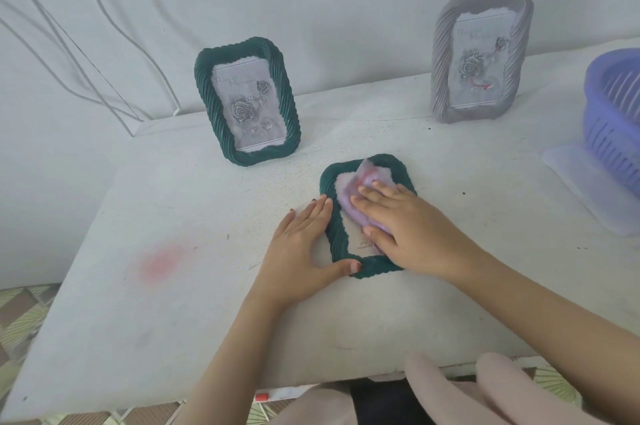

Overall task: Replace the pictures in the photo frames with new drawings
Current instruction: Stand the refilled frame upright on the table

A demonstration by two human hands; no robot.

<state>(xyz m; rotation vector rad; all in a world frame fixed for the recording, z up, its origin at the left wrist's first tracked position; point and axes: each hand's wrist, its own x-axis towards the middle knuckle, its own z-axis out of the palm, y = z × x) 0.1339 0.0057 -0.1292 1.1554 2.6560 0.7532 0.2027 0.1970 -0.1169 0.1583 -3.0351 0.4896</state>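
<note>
The fingers (372, 194) of the right hand (408, 230) lie flat and nearly straight, pressing a purple cloth (365, 178) onto the face of a green frame (333, 237) that lies flat on the table (173, 303), near the middle. The left hand (298, 251) is also open: its fingers (313, 213) rest straight along the frame's left edge and the thumb touches the near edge, steadying it.

This looks like wiping the frame rather than swapping the picture, and printed paper shows inside it. No new drawings are in view. The next move probably calls for turning the frame over to reach its back.

Farther off, a second green frame (204, 88) stands at the left and a grey frame (441, 71) at the right, near a purple basket (609, 105).
</note>
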